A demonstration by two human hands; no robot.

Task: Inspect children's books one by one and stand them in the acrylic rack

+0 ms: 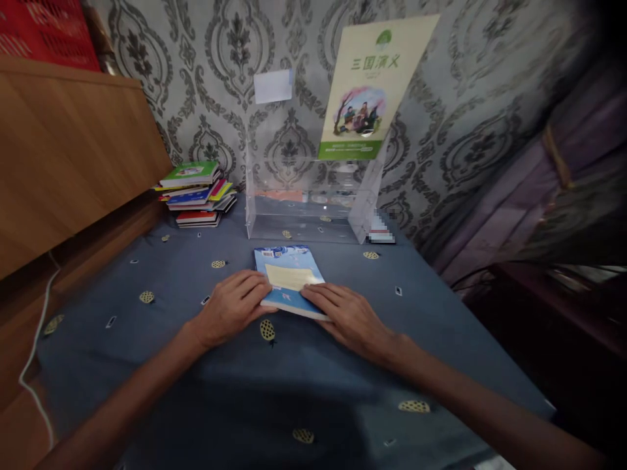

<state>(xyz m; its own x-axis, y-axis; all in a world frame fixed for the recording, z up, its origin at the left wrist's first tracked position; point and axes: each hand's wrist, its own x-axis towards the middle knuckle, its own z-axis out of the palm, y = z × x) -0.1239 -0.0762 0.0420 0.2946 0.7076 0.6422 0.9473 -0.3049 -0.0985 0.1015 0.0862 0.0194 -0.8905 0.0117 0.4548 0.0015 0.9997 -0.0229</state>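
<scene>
A blue book (294,275) with a pale yellow panel on its cover lies in front of me, its near edge slightly raised towards my hands. My left hand (236,303) grips the book's near left corner, fingers closed over the edge. On the near right corner, my right hand (343,315) holds it with the fingers on the cover and the thumb hidden. Beyond the book stands a clear acrylic rack (304,225). A cream and green book (377,85) with Chinese characters on it leans upright at the rack's upper right.
A stack of books (196,196) sits at the back left beside a wooden cabinet (73,156). The blue cloth (186,405) has pineapple prints. Right of the rack is a pixelated object (381,228). A white cable (36,346) hangs at left; a purple curtain (519,189) is at right.
</scene>
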